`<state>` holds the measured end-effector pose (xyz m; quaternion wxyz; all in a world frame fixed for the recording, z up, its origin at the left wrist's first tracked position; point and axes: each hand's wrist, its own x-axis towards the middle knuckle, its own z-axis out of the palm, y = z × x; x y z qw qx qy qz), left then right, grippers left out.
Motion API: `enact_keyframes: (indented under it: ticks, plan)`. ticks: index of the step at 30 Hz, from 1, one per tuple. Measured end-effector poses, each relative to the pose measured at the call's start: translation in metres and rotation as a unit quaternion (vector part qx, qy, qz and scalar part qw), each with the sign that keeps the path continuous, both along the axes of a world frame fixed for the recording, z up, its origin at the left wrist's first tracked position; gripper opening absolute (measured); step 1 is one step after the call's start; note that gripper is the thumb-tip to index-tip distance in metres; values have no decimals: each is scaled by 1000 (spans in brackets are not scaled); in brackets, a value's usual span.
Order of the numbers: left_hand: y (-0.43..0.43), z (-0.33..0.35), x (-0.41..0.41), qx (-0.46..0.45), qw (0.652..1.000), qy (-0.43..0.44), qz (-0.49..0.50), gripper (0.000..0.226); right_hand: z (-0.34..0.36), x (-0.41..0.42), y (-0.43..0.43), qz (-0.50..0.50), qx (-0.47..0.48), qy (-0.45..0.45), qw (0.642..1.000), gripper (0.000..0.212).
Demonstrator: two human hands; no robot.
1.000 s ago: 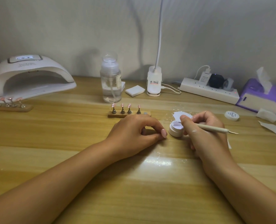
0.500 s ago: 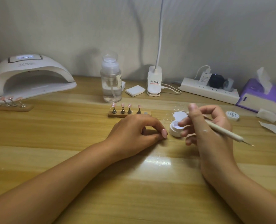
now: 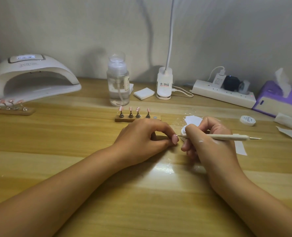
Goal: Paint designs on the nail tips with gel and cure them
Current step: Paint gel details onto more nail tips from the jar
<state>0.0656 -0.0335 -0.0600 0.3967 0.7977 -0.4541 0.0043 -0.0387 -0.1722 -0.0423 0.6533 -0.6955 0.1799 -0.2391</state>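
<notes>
**Tiny Nail, Tiny Dot, Steady Hands**

Far to the left sits the white curing lamp [image 3: 34,79], well away from the work. In the middle, the left hand [image 3: 145,139] rests on the table [image 3: 141,194] with its fingers curled. It pinches a small nail tip [image 3: 175,139] at its fingertips. The thin point of the dotting pen [image 3: 227,137] meets the top edge of that nail tip. The right hand [image 3: 210,142] grips the pen like a pencil. A white gel pot [image 3: 183,132] sits just behind its fingers, mostly hidden.

What could go wrong? The nail tip looks small and smooth. If the left hand wobbles, it may turn and the dot could smear. If the right hand pushes too hard, the gel may spread into a blob. That hand could also bump the pot, which is very close.

On the wooden stand [image 3: 137,119] just behind the left hand, four pink tips [image 3: 138,109] with white spots stand upright. One place at its right end is bare. The held nail tip is pale pink and shiny. I cannot tell if it has a design yet.
</notes>
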Motion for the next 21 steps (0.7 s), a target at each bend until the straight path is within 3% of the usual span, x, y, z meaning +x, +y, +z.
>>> enact_keyframes:
  ticks: [7,21]
  plan:
    - [-1,0,1,1,1000,1,2,7,3,0,4,14,16,-21,1000,25]
    - [0,0,0,-1,1000,1,-1,7,1,1,2,9,-3,-7,1000,25]
